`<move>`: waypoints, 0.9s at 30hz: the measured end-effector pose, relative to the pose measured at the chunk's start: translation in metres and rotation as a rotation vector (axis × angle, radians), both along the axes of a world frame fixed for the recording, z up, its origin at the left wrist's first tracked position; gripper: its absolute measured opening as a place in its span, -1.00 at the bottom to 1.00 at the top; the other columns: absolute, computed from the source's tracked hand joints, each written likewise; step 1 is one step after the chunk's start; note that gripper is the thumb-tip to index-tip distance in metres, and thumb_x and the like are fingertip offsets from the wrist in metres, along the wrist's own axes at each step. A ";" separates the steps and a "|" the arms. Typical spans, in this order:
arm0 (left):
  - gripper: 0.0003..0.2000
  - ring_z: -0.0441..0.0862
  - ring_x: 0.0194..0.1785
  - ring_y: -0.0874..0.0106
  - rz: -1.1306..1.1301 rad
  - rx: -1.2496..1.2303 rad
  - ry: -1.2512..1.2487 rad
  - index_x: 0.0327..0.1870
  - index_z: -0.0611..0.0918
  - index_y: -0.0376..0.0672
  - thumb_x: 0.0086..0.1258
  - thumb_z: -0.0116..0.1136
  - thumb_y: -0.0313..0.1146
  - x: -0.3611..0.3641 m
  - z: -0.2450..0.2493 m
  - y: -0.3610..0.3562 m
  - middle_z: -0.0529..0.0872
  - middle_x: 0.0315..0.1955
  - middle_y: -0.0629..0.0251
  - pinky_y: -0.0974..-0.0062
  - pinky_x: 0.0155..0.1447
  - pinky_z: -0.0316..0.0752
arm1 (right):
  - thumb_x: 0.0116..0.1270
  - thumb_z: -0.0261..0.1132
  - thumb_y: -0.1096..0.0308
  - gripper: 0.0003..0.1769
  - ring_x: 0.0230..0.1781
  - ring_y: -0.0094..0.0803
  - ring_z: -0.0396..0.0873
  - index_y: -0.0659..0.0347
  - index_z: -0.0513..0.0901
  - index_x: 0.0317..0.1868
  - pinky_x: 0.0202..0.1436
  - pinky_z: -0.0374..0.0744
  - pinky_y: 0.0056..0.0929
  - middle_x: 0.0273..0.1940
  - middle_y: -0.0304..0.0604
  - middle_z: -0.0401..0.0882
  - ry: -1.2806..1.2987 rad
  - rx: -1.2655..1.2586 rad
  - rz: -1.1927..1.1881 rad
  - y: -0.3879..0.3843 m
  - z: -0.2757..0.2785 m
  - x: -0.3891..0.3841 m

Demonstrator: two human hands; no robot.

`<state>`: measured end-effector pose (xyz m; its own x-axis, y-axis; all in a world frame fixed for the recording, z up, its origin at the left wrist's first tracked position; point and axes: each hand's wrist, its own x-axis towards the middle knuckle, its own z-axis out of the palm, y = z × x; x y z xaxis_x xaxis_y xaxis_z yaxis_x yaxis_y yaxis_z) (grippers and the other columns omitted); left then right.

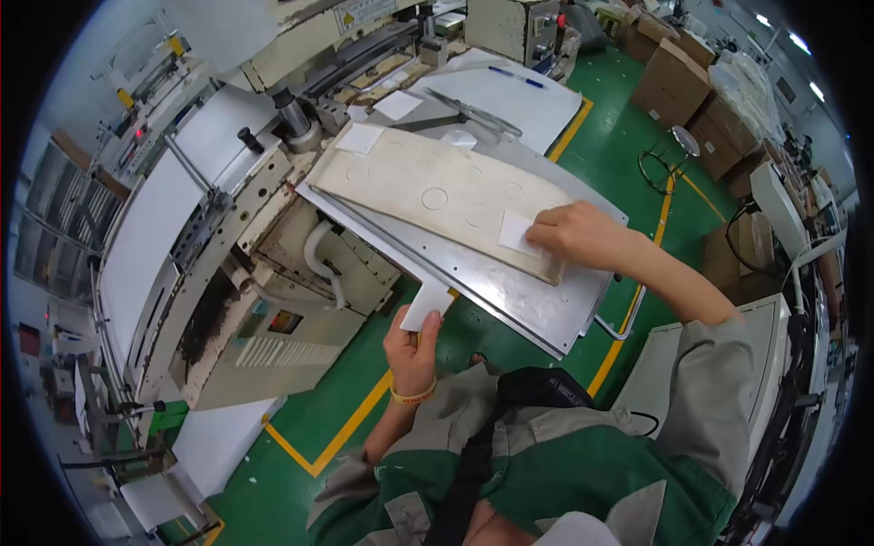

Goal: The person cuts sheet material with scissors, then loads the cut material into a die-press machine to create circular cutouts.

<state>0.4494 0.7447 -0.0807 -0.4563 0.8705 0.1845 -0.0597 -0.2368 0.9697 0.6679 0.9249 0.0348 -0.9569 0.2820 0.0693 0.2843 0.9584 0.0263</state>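
My left hand (411, 357) pinches a small white card (428, 304) in front of the metal table's edge, with a yellow band around the wrist. Over the right end of a long cream board (428, 187) is my right hand (566, 235), its fingers closed on a white square piece (516, 231) that lies on or just above the board. Faint circles mark the board's surface. Another white square (360, 138) rests at the board's far left end. The board lies on a metal table (546, 314) attached to the machine.
Behind the board are scissors or long tweezers (473, 111), a white sheet (510, 96) and a blue pen (516, 77). A large press-like machine (291, 337) stands on the left. Cardboard boxes (672, 82) and a round stool (683, 141) stand at the right.
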 end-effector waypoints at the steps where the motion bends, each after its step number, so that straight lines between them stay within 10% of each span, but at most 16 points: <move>1: -0.87 0.48 -0.32 0.61 -0.021 0.001 -0.027 -0.22 0.56 -0.40 0.38 0.12 -0.48 0.002 0.005 0.000 0.59 -0.38 0.30 0.67 -0.23 0.37 | 0.04 0.23 0.45 -0.85 -0.38 -0.26 0.58 0.22 0.57 -0.32 -0.34 0.53 -0.35 -0.41 -0.17 0.52 0.024 -0.045 0.005 0.000 -0.001 0.002; 6: -0.84 0.55 -0.22 0.55 -0.009 0.065 -0.183 -0.11 0.58 -0.41 0.40 0.07 -0.49 0.005 0.020 0.014 0.63 -0.28 0.26 0.60 -0.15 0.44 | 0.07 0.16 0.45 -0.91 -0.35 -0.26 0.57 0.18 0.54 -0.37 -0.33 0.53 -0.36 -0.41 -0.20 0.48 0.063 -0.098 0.026 0.001 0.005 0.007; 16: -0.81 0.45 0.19 0.20 -0.259 0.374 0.874 -0.15 0.57 -0.24 0.21 0.14 -0.48 0.013 0.045 0.066 0.59 0.02 0.15 0.20 0.26 0.22 | 0.01 0.17 0.43 -0.86 -0.43 -0.25 0.57 0.23 0.47 -0.37 -0.39 0.53 -0.34 -0.48 -0.15 0.44 0.119 0.003 0.041 -0.010 0.000 0.002; 27: -0.79 0.47 -0.06 0.23 -0.227 0.118 0.347 -0.11 0.55 -0.45 0.30 0.01 -0.52 0.003 0.051 0.053 0.45 -0.06 0.07 0.43 0.05 0.38 | 0.08 0.21 0.44 -0.86 -0.35 -0.20 0.56 0.24 0.50 -0.32 -0.28 0.53 -0.30 -0.37 -0.10 0.51 0.200 -0.137 0.003 -0.001 -0.003 0.003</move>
